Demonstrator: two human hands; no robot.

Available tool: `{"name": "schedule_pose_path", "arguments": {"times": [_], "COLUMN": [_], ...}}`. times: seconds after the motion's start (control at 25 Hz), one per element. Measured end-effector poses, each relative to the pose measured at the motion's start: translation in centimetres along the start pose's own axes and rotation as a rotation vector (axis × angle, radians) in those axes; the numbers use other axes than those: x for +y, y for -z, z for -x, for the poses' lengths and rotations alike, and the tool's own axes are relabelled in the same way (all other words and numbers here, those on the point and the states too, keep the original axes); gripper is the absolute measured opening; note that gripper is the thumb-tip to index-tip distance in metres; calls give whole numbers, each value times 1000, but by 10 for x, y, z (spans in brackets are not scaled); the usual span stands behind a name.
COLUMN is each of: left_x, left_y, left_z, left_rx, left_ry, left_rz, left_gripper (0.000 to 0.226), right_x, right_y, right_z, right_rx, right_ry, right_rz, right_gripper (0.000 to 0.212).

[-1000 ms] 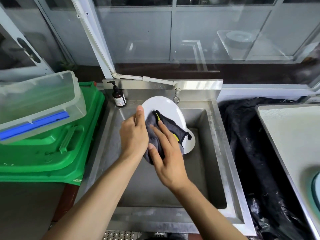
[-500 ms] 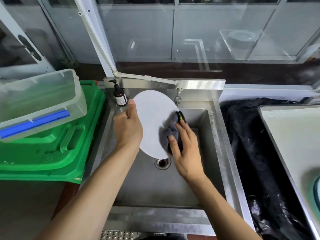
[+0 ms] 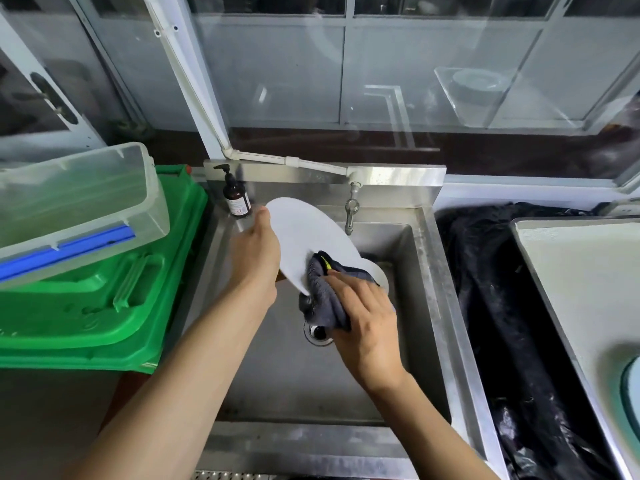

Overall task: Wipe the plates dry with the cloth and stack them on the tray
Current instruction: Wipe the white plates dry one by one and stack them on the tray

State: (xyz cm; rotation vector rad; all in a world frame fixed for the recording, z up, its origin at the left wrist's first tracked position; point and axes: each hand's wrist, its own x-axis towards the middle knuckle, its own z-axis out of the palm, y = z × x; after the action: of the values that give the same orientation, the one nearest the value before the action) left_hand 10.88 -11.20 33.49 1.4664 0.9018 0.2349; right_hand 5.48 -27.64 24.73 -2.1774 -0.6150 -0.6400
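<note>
Left hand (image 3: 254, 251) grips white plate (image 3: 304, 233) by left rim, thumb on edge, plate tilted over sink (image 3: 429, 271). Right hand (image 3: 367, 320) clutches grey cloth (image 3: 323, 296), bunched against plate's lower edge above sink drain. Plate: smooth, rigid, likely slippery if wet and breakable; hold by rim. Cloth: soft, limp, absorbent-looking. Second plate (image 3: 381, 277) partly hidden behind cloth, inside sink. Tray (image 3: 571, 271) right of sink, flat, pale.

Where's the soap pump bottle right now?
The brown pump bottle stands on the sink's back left corner, beside the green bin.
</note>
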Motion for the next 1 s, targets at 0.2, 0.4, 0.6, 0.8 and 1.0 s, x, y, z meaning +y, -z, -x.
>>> {"name": "schedule_pose_path", "arguments": {"times": [0.2,0.4,0.6,0.8,1.0], "left_x": [-9,-29,-32,-31,-23], "left_y": [8,23,21,13,11], "left_z": [-6,-24,-22,-7,1], "left_rx": [-147,-86,-275,-427,-363], "left_ry": [-166,-216,136,250,172], "left_rz": [-86,-268,216,429,352], "left_gripper": [32,35,29,53,32], "right_x": [9,26,33,36,38], "right_y": [18,28,29,29,26], "right_z": [-25,-31,-31,-24,-14], "right_rx": [5,7,67,64,75], "right_ry": [-630,-848,-1089,-1188,-1184], "right_rz": [-776,-1181,-1302,-1307,-1149], "right_gripper": [25,39,24,26,45]}}
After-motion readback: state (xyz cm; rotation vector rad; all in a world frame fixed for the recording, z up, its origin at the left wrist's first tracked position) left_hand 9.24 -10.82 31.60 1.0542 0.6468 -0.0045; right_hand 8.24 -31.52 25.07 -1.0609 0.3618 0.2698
